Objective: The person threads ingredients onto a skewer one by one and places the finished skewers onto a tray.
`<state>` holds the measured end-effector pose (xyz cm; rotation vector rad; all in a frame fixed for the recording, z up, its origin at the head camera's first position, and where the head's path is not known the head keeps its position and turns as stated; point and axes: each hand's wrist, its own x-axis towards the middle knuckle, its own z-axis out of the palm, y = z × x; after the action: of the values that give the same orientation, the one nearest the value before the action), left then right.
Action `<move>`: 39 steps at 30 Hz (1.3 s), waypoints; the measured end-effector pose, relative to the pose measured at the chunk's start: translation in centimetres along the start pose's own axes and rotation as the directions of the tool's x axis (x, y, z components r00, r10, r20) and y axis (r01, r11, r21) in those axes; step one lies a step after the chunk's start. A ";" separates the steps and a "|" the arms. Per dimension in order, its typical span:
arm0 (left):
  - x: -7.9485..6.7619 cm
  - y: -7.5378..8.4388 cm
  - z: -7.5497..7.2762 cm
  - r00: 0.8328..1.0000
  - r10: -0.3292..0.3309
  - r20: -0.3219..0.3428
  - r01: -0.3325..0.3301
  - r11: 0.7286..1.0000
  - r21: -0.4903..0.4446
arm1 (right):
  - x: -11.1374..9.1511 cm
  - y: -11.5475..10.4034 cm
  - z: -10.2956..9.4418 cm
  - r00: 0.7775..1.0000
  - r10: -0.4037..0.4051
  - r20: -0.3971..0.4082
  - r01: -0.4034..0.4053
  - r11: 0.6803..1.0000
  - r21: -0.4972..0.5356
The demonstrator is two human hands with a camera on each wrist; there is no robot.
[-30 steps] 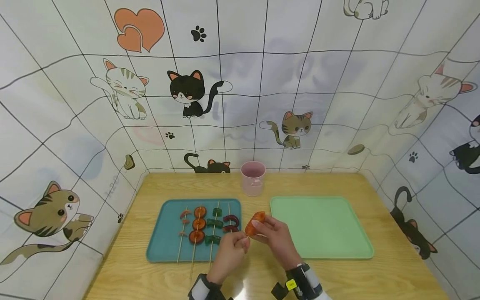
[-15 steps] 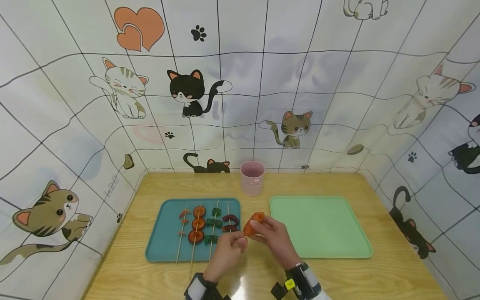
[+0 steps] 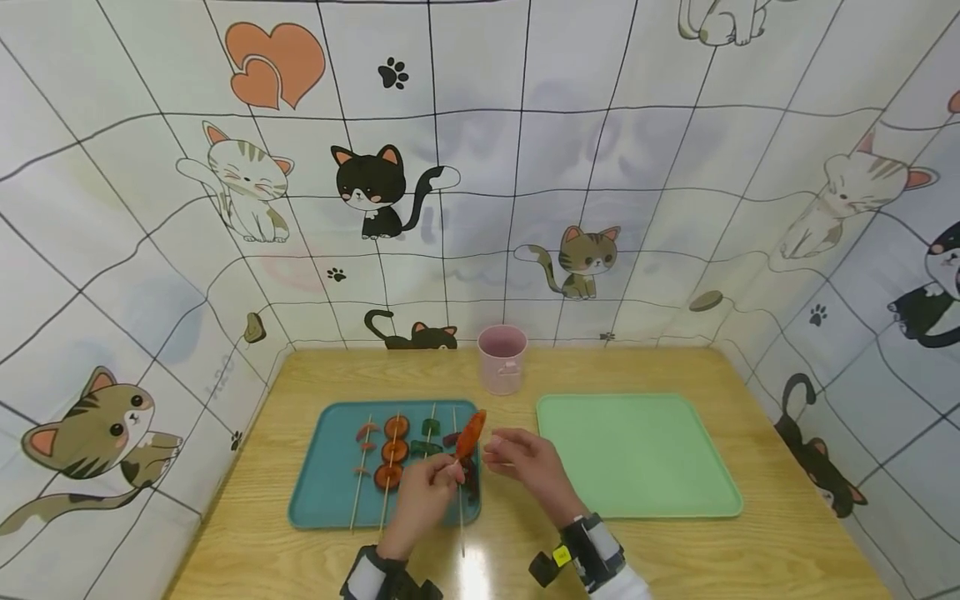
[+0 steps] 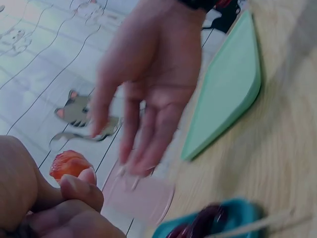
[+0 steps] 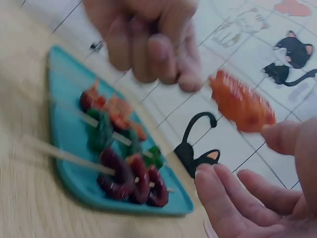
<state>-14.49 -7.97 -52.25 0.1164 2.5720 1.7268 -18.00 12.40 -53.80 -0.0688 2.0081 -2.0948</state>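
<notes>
My left hand [image 3: 420, 504] pinches the lower end of an orange-red glazed piece shaped like a chicken wing [image 3: 471, 435], which tilts up above the right side of the teal tray [image 3: 307, 500]. Just to its right, my right hand [image 3: 536, 467] is held with fingers extended. In the right wrist view the right thumb [image 5: 282, 139] lies close by one end of the piece. On the teal tray lie skewers of pale pinkish slices [image 3: 365, 447], round brown slices [image 3: 393, 452], green pieces [image 3: 427, 447] and dark red curled pieces [image 5: 116, 176]. The left hand partly hides these last two.
A light green tray [image 3: 637, 458] sits on the right of the wooden table [image 3: 375, 375]. Behind the trays, near the back edge, stands a pink mug [image 3: 501, 367]. Cat-patterned walls [image 3: 480, 167] enclose the table at the back and both sides.
The right hand has let go of the orange-red piece and its fingers have spread. The left hand has carried the piece left, over the teal tray's right side, turning it more upright.
</notes>
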 end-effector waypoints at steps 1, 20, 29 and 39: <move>0.0 -0.2 -0.4 1.000 -0.010 -0.012 0.010 1.000 0.004 | 0.1 0.3 0.0 1.000 -0.001 -0.010 0.000 1.000 -0.026; -0.1 -5.5 -11.1 0.951 -0.171 -0.256 0.216 0.964 0.158 | 3.4 4.6 2.9 0.986 -0.116 -0.118 0.025 0.807 -0.590; -0.5 -9.0 -13.3 0.925 -0.220 -0.310 0.315 0.901 0.298 | 3.8 6.5 2.5 0.977 -0.102 -0.186 -0.004 0.868 -0.497; -0.2 -10.6 -13.1 0.913 -0.242 -0.329 0.350 0.877 0.329 | 3.6 6.5 2.1 0.982 -0.091 -0.168 0.009 0.899 -0.437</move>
<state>-15.69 -24.04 -57.13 -0.5276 2.8975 1.1912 -20.17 9.43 -60.63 -0.0026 2.5811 -1.6885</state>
